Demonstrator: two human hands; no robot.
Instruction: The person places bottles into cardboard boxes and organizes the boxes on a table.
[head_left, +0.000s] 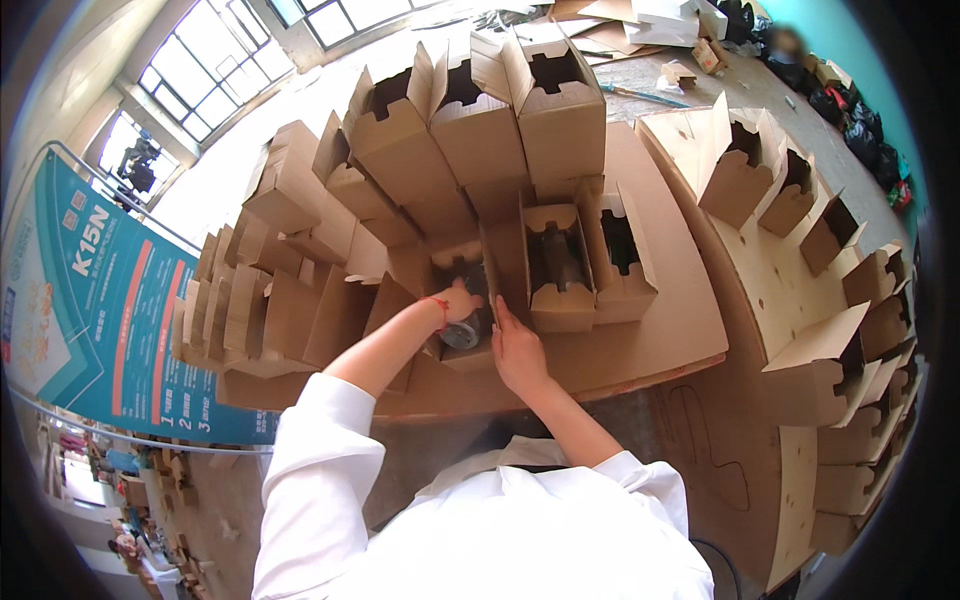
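Note:
A cardboard box stands at the front middle of the table with its top open. Inside lies a dark, glassy cylinder with a shiny round end toward me. My left hand, a red string at its wrist, reaches into the box and has its fingers closed over the cylinder; some fingertips are hidden. At the box's right side, my right hand grips the raised side flap between thumb and fingers. Just right of it, another open box holds a similar dark object.
Taller open boxes are stacked behind, and more boxes crowd the left. The cardboard-covered tabletop shows at right. A second wooden table carries a row of boxes. A blue banner stands at left.

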